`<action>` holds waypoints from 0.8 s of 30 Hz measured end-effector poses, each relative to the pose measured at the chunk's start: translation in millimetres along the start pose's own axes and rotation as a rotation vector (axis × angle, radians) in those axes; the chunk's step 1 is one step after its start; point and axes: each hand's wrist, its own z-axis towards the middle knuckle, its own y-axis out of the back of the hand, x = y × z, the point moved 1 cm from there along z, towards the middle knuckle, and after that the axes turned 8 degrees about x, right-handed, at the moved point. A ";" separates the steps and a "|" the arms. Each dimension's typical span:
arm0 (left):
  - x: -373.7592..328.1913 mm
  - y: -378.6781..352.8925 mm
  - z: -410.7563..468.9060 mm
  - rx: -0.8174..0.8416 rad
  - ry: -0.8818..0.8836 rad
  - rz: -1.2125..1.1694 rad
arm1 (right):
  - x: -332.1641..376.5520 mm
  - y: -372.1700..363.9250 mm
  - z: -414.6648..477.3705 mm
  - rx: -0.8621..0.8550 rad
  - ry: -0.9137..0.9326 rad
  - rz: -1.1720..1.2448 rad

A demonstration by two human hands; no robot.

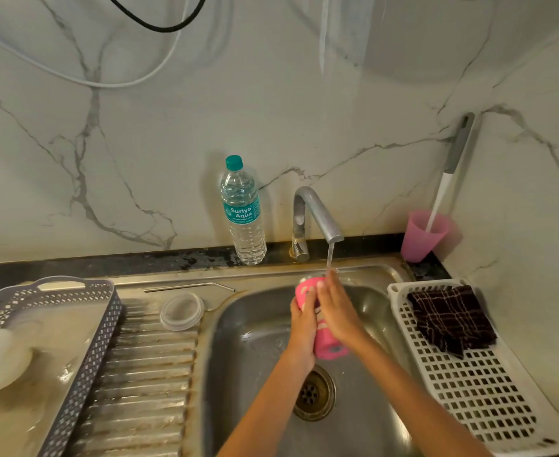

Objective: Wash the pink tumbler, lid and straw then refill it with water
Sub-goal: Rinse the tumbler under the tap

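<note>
Tumbler: the pink tumbler was held tilted above the sink basin; its mouth pointed up toward the tap, its base toward the drain
Left hand: the left hand gripped the tumbler from the left, fingers curled round its upper part
Right hand: the right hand lay along the tumbler's right side, fingers fairly straight and holding nothing; its fingertips reached the water
Water: a thin stream fell from the tap onto the tumbler's mouth end
Lid: the clear round lid lay on the ribbed drainboard, just left of the basin
Straw: the bent metal straw lay on the sink's rim behind the lid
Surroundings: a water bottle stood left of the tap; a dark checked cloth lay in a white tray on the right
</note>
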 end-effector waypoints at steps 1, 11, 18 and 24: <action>-3.6 4.5 4.7 -0.036 -0.014 0.001 | -2.0 -10.7 -7.6 0.021 0.042 -0.093; -15.4 11.8 7.1 -0.029 -0.038 0.088 | 10.7 -10.9 10.6 -0.035 -0.047 0.051; -20.5 19.1 13.1 0.029 -0.027 0.072 | 0.7 -18.1 1.6 -0.235 -0.056 -0.065; -24.0 21.3 16.0 0.079 0.024 -0.154 | -8.6 -20.4 -14.0 -0.161 0.050 0.216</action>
